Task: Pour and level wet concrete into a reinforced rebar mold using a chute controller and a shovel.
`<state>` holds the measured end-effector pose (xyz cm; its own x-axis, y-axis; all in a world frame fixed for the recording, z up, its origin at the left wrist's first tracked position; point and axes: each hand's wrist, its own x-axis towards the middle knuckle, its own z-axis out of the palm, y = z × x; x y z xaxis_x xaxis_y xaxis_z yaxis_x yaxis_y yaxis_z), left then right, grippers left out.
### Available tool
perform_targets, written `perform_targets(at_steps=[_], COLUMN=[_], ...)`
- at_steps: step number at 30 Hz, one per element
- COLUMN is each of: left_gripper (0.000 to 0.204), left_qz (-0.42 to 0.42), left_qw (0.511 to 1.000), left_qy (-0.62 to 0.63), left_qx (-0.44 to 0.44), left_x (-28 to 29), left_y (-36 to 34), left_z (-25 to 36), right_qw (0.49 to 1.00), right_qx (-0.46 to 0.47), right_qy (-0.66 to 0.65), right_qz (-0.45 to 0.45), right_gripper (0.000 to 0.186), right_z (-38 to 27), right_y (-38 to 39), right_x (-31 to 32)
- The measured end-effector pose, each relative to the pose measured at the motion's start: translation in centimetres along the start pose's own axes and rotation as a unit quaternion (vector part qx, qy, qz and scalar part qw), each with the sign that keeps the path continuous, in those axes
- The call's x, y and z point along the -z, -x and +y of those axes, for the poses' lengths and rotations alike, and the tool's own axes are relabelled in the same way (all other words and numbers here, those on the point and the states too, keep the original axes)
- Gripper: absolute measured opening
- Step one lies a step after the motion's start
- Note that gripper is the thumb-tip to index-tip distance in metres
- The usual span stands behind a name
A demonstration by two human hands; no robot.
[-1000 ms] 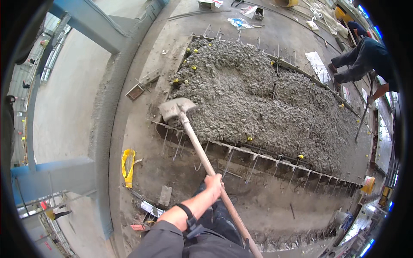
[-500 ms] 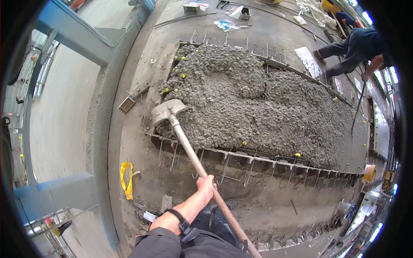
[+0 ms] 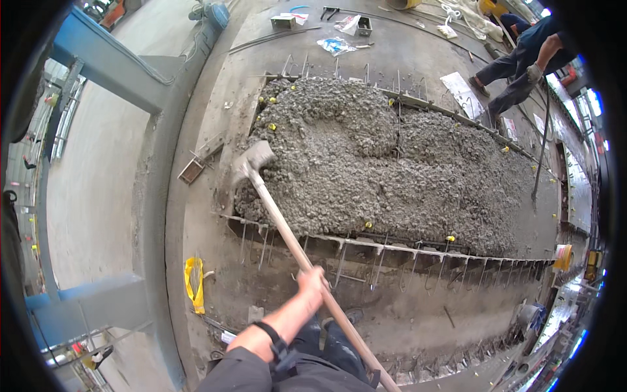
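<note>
The long-handled shovel reaches the left end of the wet concrete, its blurred blade over that edge; the left hand is wrapped around the handle, and I can't see how the right hand is set. Hooked bars jut from the concrete's near edge over the open floor there. Left of the concrete, a small metal box takes up some walking room, and a co-worker stands past the concrete's far edge.
</note>
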<state>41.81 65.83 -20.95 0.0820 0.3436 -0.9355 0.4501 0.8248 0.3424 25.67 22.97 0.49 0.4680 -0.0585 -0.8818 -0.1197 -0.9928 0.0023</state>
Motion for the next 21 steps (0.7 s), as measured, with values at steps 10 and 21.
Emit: perform_targets(at_steps=[10,21], left_gripper=[0.012,0.026], left_qz=[-0.011,-0.056], left_qw=[0.998,0.987], left_qy=[-0.047,-0.041], left_qx=[-0.039,-0.144], left_x=[-5.3,-5.7], left_y=[-2.0,0.7], left_z=[3.3,6.5], right_qw=[0.995,0.986], right_qx=[-0.065,0.013], right_qy=[-0.013,-0.154], right_qz=[-0.069,-0.060], right_gripper=[0.032,0.029], right_z=[-3.2,-5.7], right_y=[-4.0,-3.4], right_x=[0.4,-0.7])
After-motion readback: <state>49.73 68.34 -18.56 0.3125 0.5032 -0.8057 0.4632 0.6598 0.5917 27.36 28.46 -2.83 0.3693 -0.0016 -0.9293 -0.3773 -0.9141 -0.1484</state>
